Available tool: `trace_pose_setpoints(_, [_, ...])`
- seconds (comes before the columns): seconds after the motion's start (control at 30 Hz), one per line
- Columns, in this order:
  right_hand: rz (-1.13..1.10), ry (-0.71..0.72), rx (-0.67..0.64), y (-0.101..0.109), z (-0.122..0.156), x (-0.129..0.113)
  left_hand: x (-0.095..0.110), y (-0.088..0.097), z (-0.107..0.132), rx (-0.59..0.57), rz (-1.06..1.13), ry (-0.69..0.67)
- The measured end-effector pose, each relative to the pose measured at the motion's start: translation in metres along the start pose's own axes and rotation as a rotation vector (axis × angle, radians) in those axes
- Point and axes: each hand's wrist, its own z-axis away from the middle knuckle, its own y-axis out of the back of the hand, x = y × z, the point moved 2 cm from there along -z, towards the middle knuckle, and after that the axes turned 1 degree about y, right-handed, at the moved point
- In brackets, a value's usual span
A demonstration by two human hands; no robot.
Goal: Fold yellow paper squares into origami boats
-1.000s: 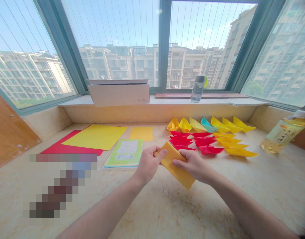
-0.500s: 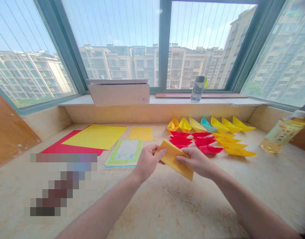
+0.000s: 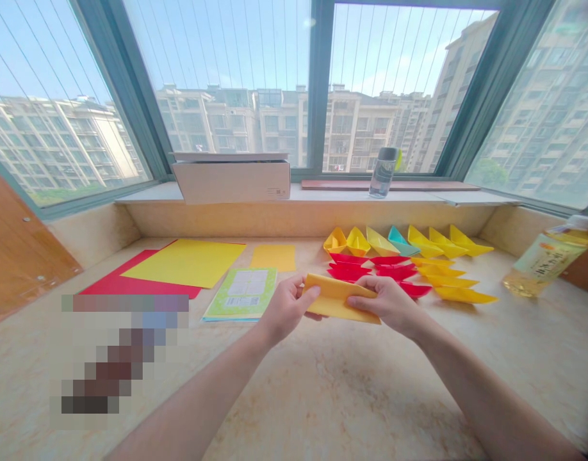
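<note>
My left hand (image 3: pixel 288 309) and my right hand (image 3: pixel 385 304) both pinch a folded orange-yellow paper (image 3: pixel 339 298), one at each end, and it lies almost level between them. Just beyond my right hand are rows of origami paper boats: red ones (image 3: pixel 349 271), yellow ones (image 3: pixel 450 293), and a far row of yellow boats with one teal boat (image 3: pixel 400 238). Left of my hands lie a green printed booklet (image 3: pixel 240 294), a yellow sheet (image 3: pixel 186 262), a red sheet (image 3: pixel 130 275) under it and a small orange-yellow sheet (image 3: pixel 273 257).
The pale marble counter (image 3: pixel 332 378) runs up to a window sill holding a cardboard box (image 3: pixel 231 180) and a water bottle (image 3: pixel 384 173). A plastic drink bottle (image 3: pixel 546 256) lies at the right. A pixelated patch (image 3: pixel 111 352) covers part of the counter's left side.
The folded paper has turned from a steep diagonal to nearly level. Both hands have rotated with it, and my right hand has moved slightly right.
</note>
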Motion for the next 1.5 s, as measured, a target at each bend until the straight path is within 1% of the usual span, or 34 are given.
trace_pose_setpoints(0.07, [0.017,-0.013,-0.017,0.003,0.000,-0.001,-0.001,0.000,-0.001,-0.044,-0.005,0.024])
trace_pose_setpoints(0.1, [0.007,-0.009,-0.011,0.005,0.000,0.000,-0.001,0.000,-0.001,-0.045,-0.002,0.027])
trace_pose_setpoints(0.23, [-0.165,0.064,0.077,0.012,-0.004,0.005,0.000,0.003,-0.003,0.033,0.018,-0.003])
trace_pose_setpoints(0.3, [-0.254,0.096,0.094,0.013,-0.006,0.006,0.001,0.004,-0.003,0.057,0.027,-0.013])
trace_pose_setpoints(0.33, [-0.284,0.105,0.079,0.013,-0.006,0.007,0.001,0.005,-0.004,0.062,0.032,-0.018])
trace_pose_setpoints(0.43, [-0.328,0.106,-0.040,0.010,-0.006,0.006,0.001,0.007,-0.004,0.072,0.047,-0.037])
trace_pose_setpoints(0.5, [-0.348,0.110,-0.091,0.009,-0.006,0.006,0.001,0.008,-0.004,0.070,0.058,-0.045])
trace_pose_setpoints(0.67, [-0.437,0.148,-0.052,0.013,-0.009,0.011,0.001,0.009,-0.004,0.002,0.091,-0.059])
trace_pose_setpoints(0.8, [-0.479,0.162,-0.088,0.018,-0.008,0.009,0.002,0.008,-0.002,-0.066,0.131,-0.075])
trace_pose_setpoints(0.87, [-0.468,0.176,-0.105,0.022,-0.005,0.008,0.002,0.008,-0.001,-0.094,0.163,-0.069])
trace_pose_setpoints(0.93, [-0.408,0.211,-0.116,0.026,-0.004,0.008,0.001,0.009,-0.001,-0.106,0.190,-0.061])
trace_pose_setpoints(1.07, [-0.174,0.293,-0.131,0.030,-0.004,0.011,-0.002,0.011,-0.002,-0.089,0.253,-0.049])
trace_pose_setpoints(1.2, [-0.013,0.369,-0.094,0.024,-0.006,0.012,-0.004,0.009,-0.004,-0.060,0.357,-0.026])
trace_pose_setpoints(1.3, [0.056,0.399,-0.076,0.017,-0.007,0.011,-0.006,0.007,-0.005,-0.019,0.308,-0.008])
trace_pose_setpoints(1.4, [0.070,0.391,-0.070,0.014,-0.007,0.012,-0.008,0.005,-0.006,0.047,0.196,0.009])
trace_pose_setpoints(1.43, [0.040,0.378,-0.064,0.014,-0.007,0.012,-0.009,0.005,-0.007,0.064,0.182,0.012])
trace_pose_setpoints(1.5, [-0.091,0.344,-0.058,0.015,-0.006,0.012,-0.009,0.006,-0.009,0.088,0.190,0.014])
